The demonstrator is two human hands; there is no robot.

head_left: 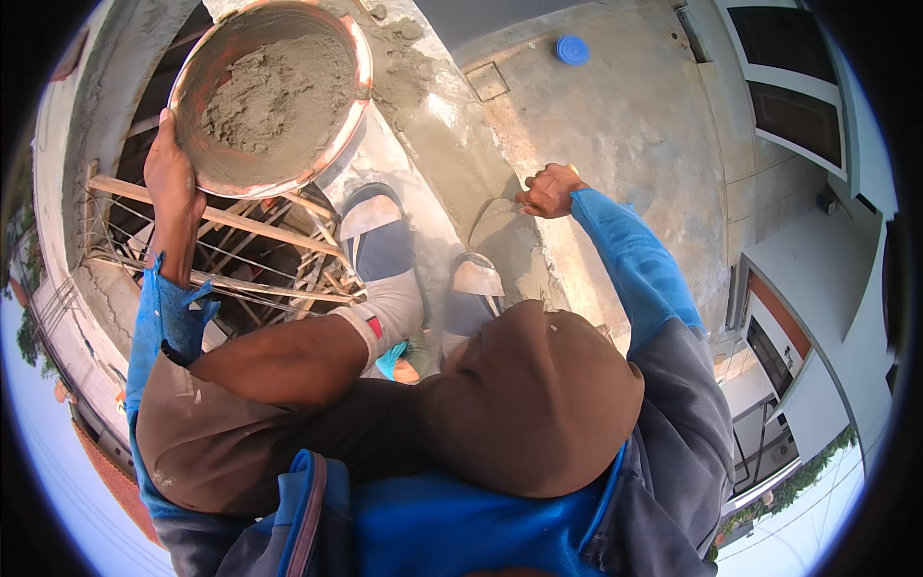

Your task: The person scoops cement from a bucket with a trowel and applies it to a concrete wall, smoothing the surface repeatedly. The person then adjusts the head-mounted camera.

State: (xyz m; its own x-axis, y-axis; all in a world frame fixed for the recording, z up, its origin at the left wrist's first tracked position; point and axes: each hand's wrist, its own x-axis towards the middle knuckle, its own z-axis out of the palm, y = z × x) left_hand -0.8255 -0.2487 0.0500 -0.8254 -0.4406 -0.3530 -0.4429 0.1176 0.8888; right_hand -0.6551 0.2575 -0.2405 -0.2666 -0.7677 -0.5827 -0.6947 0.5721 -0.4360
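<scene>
My left hand (175,168) grips the rim of a round, pale-rimmed basin (358,72) holding wet grey mortar (269,96), at the upper left. My right hand (546,190) is closed on a trowel (495,226), whose blade lies on a strip of fresh grey mortar (437,144) running along the ledge; the blade's outline is partly hard to tell from the mortar. My two sandalled feet (375,245) rest on the narrow ledge below my hands, with my knees bent beneath me.
Wooden boards and rods (231,221) span an opening left of the ledge. Right of it lies a lower concrete surface (635,144) with a blue round container (572,50). Buildings with windows (793,115) stand at the right. A small turquoise item (392,361) shows below my feet.
</scene>
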